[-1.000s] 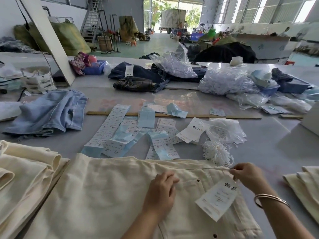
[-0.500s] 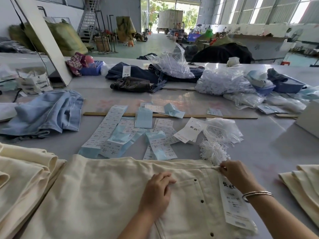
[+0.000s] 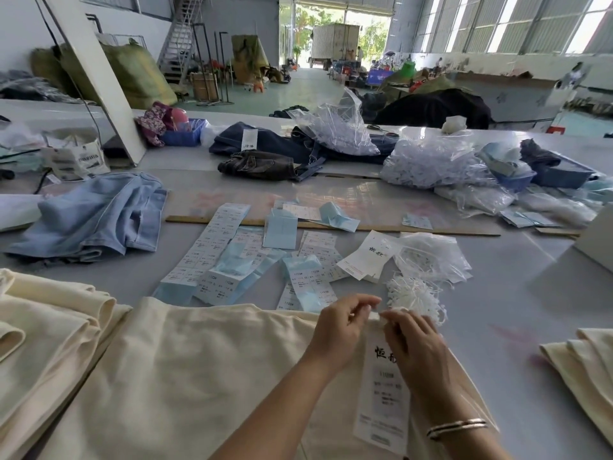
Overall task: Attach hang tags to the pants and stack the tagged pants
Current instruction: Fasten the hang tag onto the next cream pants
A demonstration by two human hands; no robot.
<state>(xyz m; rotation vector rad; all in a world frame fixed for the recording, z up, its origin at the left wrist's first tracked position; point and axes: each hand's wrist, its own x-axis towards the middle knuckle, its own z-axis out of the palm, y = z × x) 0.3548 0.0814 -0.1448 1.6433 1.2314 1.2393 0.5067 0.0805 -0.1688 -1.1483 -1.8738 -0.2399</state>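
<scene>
We see a pair of cream pants (image 3: 185,376) spread flat across the near edge of the grey table (image 3: 517,303), with the waistband running along the far side of the cloth. Both hands meet at that waistband. Our left hand (image 3: 341,327) has its fingers curled, thumb and fingertips pinching something small and white at the top edge of the pants. Our right hand (image 3: 414,346) sits just beside it, fingers bent and pinching the same spot, so the two sets of fingertips almost touch. We cannot tell exactly what the small white piece is. A silver bracelet (image 3: 457,428) circles the right wrist.

A white hang tag (image 3: 381,400) with black printed characters lies on the pants directly below the hands, its top end under the right hand's fingers and its length running toward us.

Just beyond the hands sits a tangle of white string loops (image 3: 414,293), and behind that a clear plastic bag (image 3: 431,257) and a small stack of blank white tags (image 3: 371,254). Strips of printed labels (image 3: 212,240) on pale blue backing are scattered across the middle of the table. More folded cream pants are piled at the left (image 3: 43,327), and another cream pile (image 3: 583,366) shows at the right edge. Light blue jeans (image 3: 96,217) lie crumpled farther left.
</scene>
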